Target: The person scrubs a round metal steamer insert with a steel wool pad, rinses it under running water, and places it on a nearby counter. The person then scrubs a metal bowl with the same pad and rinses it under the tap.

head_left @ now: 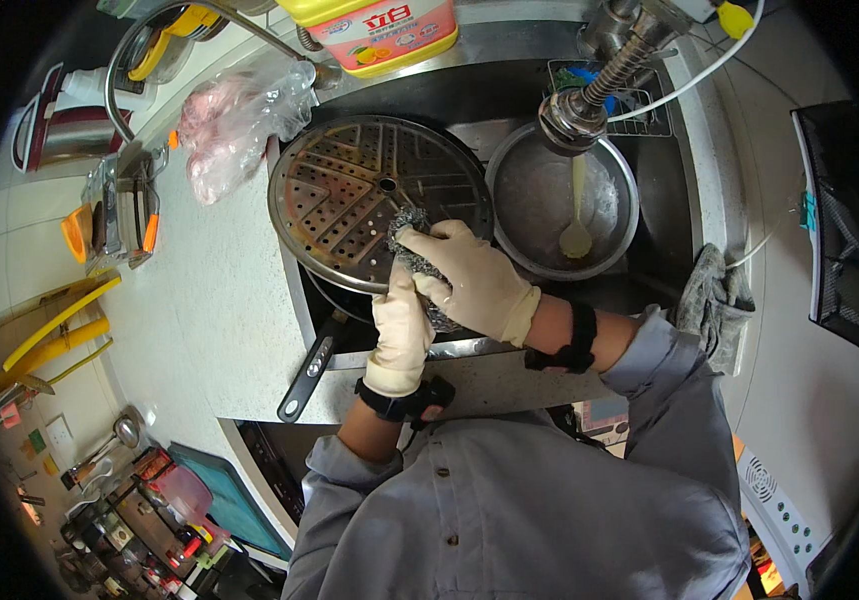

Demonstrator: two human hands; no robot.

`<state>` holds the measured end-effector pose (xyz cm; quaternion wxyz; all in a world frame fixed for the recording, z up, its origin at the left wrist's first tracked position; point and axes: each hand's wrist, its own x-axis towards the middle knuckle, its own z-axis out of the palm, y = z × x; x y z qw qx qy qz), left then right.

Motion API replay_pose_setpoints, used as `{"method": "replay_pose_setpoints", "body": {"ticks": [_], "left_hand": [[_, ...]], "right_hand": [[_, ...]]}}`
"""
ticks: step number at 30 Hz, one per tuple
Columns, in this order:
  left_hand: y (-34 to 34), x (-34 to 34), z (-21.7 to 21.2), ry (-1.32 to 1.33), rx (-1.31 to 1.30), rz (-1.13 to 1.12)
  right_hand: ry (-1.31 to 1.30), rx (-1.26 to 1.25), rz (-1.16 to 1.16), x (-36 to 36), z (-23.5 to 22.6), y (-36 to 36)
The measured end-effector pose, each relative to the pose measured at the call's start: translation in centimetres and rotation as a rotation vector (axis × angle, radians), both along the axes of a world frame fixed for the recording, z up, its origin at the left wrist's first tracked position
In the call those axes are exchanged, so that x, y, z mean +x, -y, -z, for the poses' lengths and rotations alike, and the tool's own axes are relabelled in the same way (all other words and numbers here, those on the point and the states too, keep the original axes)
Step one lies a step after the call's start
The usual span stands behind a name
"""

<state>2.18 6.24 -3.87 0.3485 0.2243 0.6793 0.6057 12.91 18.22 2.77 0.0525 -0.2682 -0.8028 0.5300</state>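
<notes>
A round, perforated metal steamer plate [349,200], stained brown, lies over the left part of the sink. My left hand [401,335], in a pale rubber glove, closes on its near rim, with the fingertips partly hidden. Also gloved, my right hand [481,285] is closed around a grey steel wool scrubber [409,225], pressing it against the plate's lower right part. More of the wool shows below the fingers. Under the plate sits a pan whose black handle [311,370] sticks out over the counter edge.
Right of the plate, a metal basin [621,185] holds a pale spoon [576,235] beneath the spring faucet [567,120]. A yellow detergent jug [379,35] stands behind the sink. On the left counter [199,290] lies a clear plastic bag [239,130]. A grey cloth [717,305] hangs at right.
</notes>
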Motion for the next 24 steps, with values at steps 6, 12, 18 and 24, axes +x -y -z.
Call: {"method": "replay_pose_setpoints", "body": {"ticks": [6, 12, 18, 24], "left_hand": [[0.9, -0.8, 0.0, 0.115, 0.078, 0.021], [1.6, -0.9, -2.4, 0.754, 0.268, 0.008], [2.0, -2.8, -2.3, 1.038, 0.280, -0.023], [3.4, -3.9, -3.7, 1.039, 0.137, -0.043]], "right_hand": [[0.082, 0.223, 0.225, 0.6, 1.4, -0.7], [0.108, 0.246, 0.220, 0.9, 1.2, -0.5], [0.082, 0.166, 0.027, 0.9, 0.5, -0.1], [-0.057, 0.361, 0.288, 1.4, 4.7, -3.4]]}}
